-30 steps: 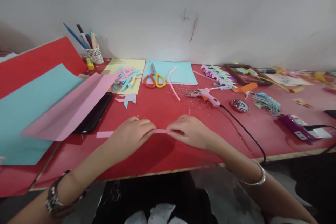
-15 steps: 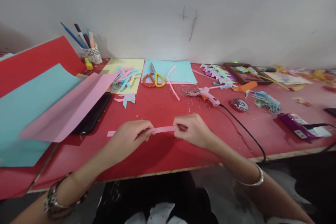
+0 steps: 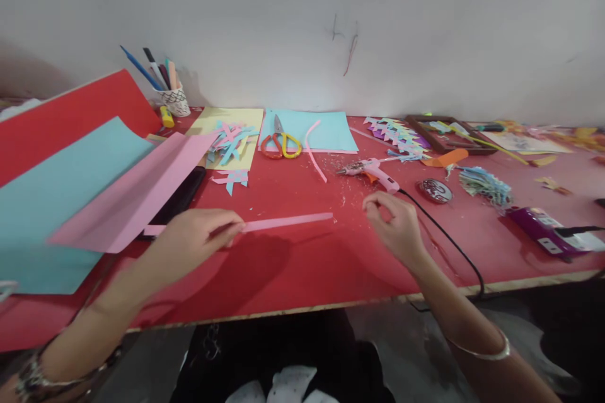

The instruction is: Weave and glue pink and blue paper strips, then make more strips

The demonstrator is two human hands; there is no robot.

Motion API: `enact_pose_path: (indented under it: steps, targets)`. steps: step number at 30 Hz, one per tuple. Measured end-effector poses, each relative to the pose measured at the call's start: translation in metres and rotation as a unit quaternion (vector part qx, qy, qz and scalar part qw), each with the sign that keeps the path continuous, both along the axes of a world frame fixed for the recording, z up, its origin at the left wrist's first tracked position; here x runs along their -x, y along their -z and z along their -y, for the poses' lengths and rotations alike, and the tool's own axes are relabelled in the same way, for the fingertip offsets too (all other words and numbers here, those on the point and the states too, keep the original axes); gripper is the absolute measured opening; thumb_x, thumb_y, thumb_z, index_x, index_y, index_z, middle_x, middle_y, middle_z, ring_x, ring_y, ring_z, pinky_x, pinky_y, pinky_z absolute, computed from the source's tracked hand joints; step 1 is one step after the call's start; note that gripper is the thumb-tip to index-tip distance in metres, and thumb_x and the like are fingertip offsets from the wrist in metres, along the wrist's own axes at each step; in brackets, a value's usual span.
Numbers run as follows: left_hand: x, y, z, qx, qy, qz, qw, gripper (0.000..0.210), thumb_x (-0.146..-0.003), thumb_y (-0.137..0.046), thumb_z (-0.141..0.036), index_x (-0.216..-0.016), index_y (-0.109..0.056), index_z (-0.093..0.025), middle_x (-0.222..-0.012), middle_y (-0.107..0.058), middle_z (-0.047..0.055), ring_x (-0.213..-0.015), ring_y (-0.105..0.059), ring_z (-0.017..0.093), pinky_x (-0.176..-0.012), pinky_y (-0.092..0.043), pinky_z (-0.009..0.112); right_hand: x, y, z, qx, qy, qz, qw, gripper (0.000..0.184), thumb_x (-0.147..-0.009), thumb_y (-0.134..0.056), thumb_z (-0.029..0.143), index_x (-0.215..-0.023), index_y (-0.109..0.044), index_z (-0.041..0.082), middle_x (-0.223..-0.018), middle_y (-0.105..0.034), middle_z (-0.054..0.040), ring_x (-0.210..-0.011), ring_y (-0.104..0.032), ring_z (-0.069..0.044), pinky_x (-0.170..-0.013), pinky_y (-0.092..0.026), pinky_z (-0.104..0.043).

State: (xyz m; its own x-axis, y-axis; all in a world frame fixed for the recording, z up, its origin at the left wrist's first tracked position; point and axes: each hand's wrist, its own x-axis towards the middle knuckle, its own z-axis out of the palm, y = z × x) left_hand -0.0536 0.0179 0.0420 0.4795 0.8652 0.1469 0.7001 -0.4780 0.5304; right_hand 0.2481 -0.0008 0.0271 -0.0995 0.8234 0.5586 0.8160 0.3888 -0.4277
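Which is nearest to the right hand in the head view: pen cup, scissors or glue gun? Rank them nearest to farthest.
From the right hand:
1. Glue gun, just beyond the hand, slightly left.
2. Scissors, farther left, on the light blue paper.
3. Pen cup, far left, near the wall.

Pink paper strip (image 3: 289, 221): long, narrow, nearly level, just below frame centre, extending left (middle stretch hidden); right end slightly higher.
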Motion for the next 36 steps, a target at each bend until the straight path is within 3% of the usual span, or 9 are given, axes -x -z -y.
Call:
enact_pose_path:
  steps: [4, 6, 10, 15, 18, 22, 25, 31, 36]
  targets:
    - [-0.020, 0.001, 0.004, 0.019, 0.063, -0.003, 0.998, 0.034, -0.083, -0.037, -0.038, -0.065, -0.058, -0.020, -0.061, -0.065, -0.001, -0.056, -0.056, 0.013, -0.054, -0.038, 0.022, 0.032, -0.014, 0.010, -0.003, -0.119, 0.131, 0.984, 0.016, -0.083, -0.044, 0.025, -0.086, -0.056, 0.015, -0.087, -0.062, -0.0081, -0.082, -0.053, -0.019, -0.074, -0.037, -0.029]
    - [-0.028, 0.002, 0.005, -0.012, 0.075, -0.013, 0.997, 0.033, -0.085, -0.036, -0.036, -0.070, -0.060, -0.020, -0.065, -0.066, -0.001, -0.060, -0.058, 0.014, -0.058, -0.039, 0.023, 0.046, -0.018, 0.010, 0.044, -0.167, 0.188, 0.967, 0.018, -0.086, -0.043, 0.026, -0.081, -0.057, 0.016, -0.083, -0.062, -0.0063, -0.076, -0.053, -0.017, -0.072, -0.035, -0.028]
    - [-0.041, 0.005, 0.005, -0.180, 0.077, -0.074, 0.978, 0.028, -0.087, -0.034, -0.027, -0.087, -0.061, -0.020, -0.070, -0.068, 0.000, -0.062, -0.058, 0.014, -0.059, -0.037, 0.025, 0.062, -0.018, 0.003, 0.131, -0.212, 0.213, 0.945, 0.027, -0.090, -0.039, 0.026, -0.071, -0.055, 0.016, -0.064, -0.057, -0.0001, -0.057, -0.045, -0.011, -0.063, -0.031, -0.024]
    - [-0.049, 0.012, 0.002, -0.391, 0.139, -0.152, 0.897, 0.034, -0.086, -0.031, -0.011, -0.059, -0.051, -0.019, -0.045, -0.054, -0.004, -0.040, -0.044, 0.011, -0.053, -0.031, 0.026, 0.072, -0.016, -0.005, 0.165, -0.231, 0.188, 0.940, 0.026, -0.088, -0.042, 0.024, -0.065, -0.051, 0.017, -0.054, -0.047, 0.0040, -0.051, -0.036, -0.008, -0.063, -0.028, -0.023]
    - [-0.045, 0.013, 0.001, -0.437, 0.139, -0.155, 0.875, 0.034, -0.084, -0.032, -0.010, -0.056, -0.047, -0.019, -0.042, -0.051, -0.004, -0.039, -0.042, 0.011, -0.052, -0.029, 0.026, 0.071, -0.015, -0.007, 0.197, -0.241, 0.153, 0.938, 0.028, -0.089, -0.041, 0.027, -0.064, -0.050, 0.017, -0.055, -0.046, 0.0036, -0.053, -0.037, -0.008, -0.057, -0.025, -0.021]
    - [-0.032, 0.014, -0.002, -0.407, 0.145, -0.151, 0.889, 0.034, -0.083, -0.033, -0.009, -0.053, -0.045, -0.020, -0.041, -0.051, -0.005, -0.039, -0.040, 0.010, -0.052, -0.028, 0.025, 0.062, -0.015, -0.008, 0.206, -0.259, 0.115, 0.936, 0.030, -0.088, -0.039, 0.027, -0.061, -0.047, 0.017, -0.055, -0.043, 0.0038, -0.054, -0.036, -0.008, -0.055, -0.024, -0.020]
    - [-0.017, 0.017, -0.007, -0.361, 0.110, -0.151, 0.914, 0.032, -0.080, -0.032, -0.010, -0.052, -0.044, -0.020, -0.042, -0.051, -0.005, -0.039, -0.038, 0.010, -0.052, -0.027, 0.025, 0.052, -0.016, -0.008, 0.217, -0.271, 0.074, 0.935, 0.029, -0.087, -0.039, 0.026, -0.060, -0.045, 0.017, -0.054, -0.041, 0.0045, -0.052, -0.036, -0.007, -0.054, -0.026, -0.019]
    - [0.028, 0.020, -0.023, -0.208, -0.073, -0.126, 0.967, 0.019, -0.071, -0.036, -0.021, -0.053, -0.040, -0.022, -0.039, -0.034, -0.004, -0.041, -0.032, 0.013, -0.049, -0.018, 0.028, 0.028, -0.020, -0.009, 0.228, -0.216, -0.005, 0.949, 0.024, -0.082, -0.042, 0.023, -0.058, -0.042, 0.017, -0.053, -0.039, 0.0055, -0.050, -0.035, -0.005, -0.049, -0.026, -0.017]
    - [0.055, 0.013, -0.035, -0.091, -0.192, -0.036, 0.976, 0.016, -0.077, -0.037, -0.028, -0.062, -0.041, -0.023, -0.047, -0.036, -0.006, -0.043, -0.033, 0.011, -0.048, -0.020, 0.025, 0.009, -0.026, -0.013, 0.226, -0.163, -0.119, 0.953, 0.026, -0.081, -0.043, 0.031, -0.058, -0.045, 0.018, -0.048, -0.042, 0.0057, -0.045, -0.037, -0.006, -0.045, -0.028, -0.019]
